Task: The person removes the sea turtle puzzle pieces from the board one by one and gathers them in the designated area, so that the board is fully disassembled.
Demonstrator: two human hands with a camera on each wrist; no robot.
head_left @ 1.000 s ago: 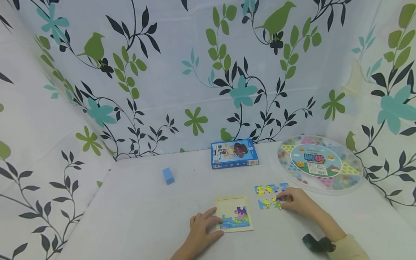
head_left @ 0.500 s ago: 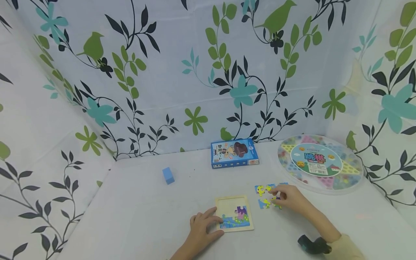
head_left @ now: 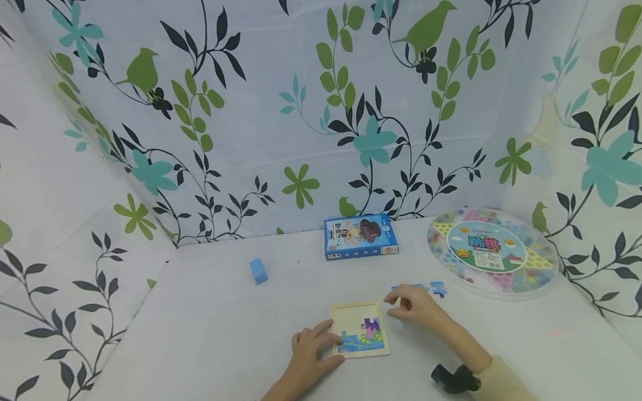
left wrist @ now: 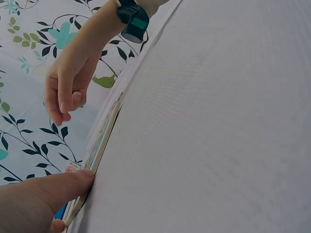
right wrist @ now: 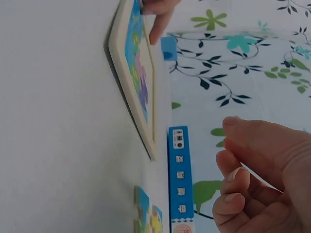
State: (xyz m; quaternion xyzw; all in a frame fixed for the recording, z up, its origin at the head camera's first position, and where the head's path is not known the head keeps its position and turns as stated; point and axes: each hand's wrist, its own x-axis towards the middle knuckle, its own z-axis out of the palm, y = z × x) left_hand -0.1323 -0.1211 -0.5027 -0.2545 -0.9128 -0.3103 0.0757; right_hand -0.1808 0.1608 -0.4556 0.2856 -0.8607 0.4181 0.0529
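On the surface (head_left: 225, 334), touched by a left hand (head_left: 310, 352) with fingers spread: a wooden frame (head_left: 368, 354), part-filled with puzzle pieces (head_left: 371, 336); likely light and stiff, best held by the rim. Beside it, a right hand (head_left: 420, 306), thumb and forefinger apart, nothing visibly pinched. Beyond, loose pieces (head_left: 438, 288), likely thin, best lifted by opposite edges. Farther, an apparently closed blue box (head_left: 361, 236) and round clear case (head_left: 494, 253), coloured contents blurred.

The person's left grip (head_left: 312, 352) touches a partly filled puzzle frame (head_left: 348, 317) at left; the right grip (head_left: 417, 306), beside the frame's right edge, partly hides loose pieces (head_left: 438, 288); a blue box (head_left: 360, 236) and round game board (head_left: 491, 250) lie behind.
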